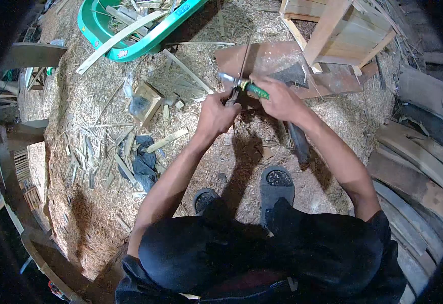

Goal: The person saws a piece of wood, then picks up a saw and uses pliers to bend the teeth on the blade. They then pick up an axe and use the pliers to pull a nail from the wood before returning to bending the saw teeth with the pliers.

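Observation:
My right hand [277, 96] is closed round the green handle of a tool [256, 90], whose metal end points left. Against that metal end, my left hand [217, 114] is closed on a dark, narrow object [235, 94] that I cannot make out clearly. A long thin rod [245, 58] rises from where the two hands meet. Both hands are in front of me, above the ground and close together. Behind them lies a reddish-brown board [269, 55] with a dark flat piece [288, 75] on it.
A green tub [145, 50] with wood scraps stands at the upper left, and a wooden frame [328, 38] at the upper right. Shavings, offcuts and a dark cloth [144, 162] lie on the left. Curved planks [409, 177] are stacked on the right.

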The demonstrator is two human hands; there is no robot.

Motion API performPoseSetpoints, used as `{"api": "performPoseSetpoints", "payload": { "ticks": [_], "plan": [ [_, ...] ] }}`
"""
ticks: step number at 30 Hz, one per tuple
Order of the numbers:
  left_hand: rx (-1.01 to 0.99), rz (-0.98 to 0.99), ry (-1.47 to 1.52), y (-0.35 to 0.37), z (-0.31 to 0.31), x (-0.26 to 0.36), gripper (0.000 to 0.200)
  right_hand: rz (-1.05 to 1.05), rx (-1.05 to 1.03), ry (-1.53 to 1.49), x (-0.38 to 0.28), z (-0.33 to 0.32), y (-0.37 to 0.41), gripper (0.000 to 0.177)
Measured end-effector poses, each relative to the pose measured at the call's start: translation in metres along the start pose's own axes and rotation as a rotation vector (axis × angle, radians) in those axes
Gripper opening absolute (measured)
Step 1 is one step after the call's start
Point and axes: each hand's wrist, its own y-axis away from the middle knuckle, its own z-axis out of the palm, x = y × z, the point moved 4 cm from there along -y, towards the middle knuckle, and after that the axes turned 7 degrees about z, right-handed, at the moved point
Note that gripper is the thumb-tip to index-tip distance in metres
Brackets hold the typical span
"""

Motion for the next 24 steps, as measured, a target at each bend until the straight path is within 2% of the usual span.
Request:
{"api": "performPoseSetpoints", "payload": {
  "ticks": [3,6,8,12,13,16,17,20,21,24],
  "plan": [
    [0.005,0.018,-0.005,-0.001,0.001,-0.002,0.052,0.228,0.123,-0.118,0.004,-0.009,-0.003,0.030],
    [0.040,0.064,-0.060,0.000,0.001,-0.002,0.053,0.273,-0.110,-0.097,0.004,-0.002,0.000,0.026],
    [0.078,0.099,-0.071,0.003,-0.003,0.000,0.051,0.440,-0.132,-0.370,0.020,0.008,0.012,0.025],
    [0.176,0.196,-0.040,0.009,-0.012,0.000,0.046,0.693,-0.060,-0.960,-0.002,-0.001,0.017,0.027],
    [0.196,0.225,-0.033,0.009,-0.011,-0.004,0.045,0.733,-0.057,-1.010,-0.009,-0.006,0.016,0.025],
    [0.341,0.472,-0.130,0.012,-0.003,-0.010,0.038,0.763,-0.159,-0.891,-0.016,-0.023,0.012,0.025],
    [0.380,0.520,-0.080,0.011,0.002,-0.019,0.033,0.735,-0.165,-0.824,-0.017,-0.028,0.010,0.024],
    [0.326,0.302,-0.002,0.023,0.006,-0.010,0.039,0.598,-0.129,-0.657,-0.030,-0.031,0.008,0.021],
    [0.351,0.357,0.036,0.025,0.009,-0.007,0.038,0.583,-0.111,-0.617,-0.031,-0.031,0.008,0.021],
    [0.295,0.318,-0.119,0.017,0.014,-0.040,0.042,0.646,-0.228,-0.563,-0.036,-0.024,0.012,0.021]
  ]
}}
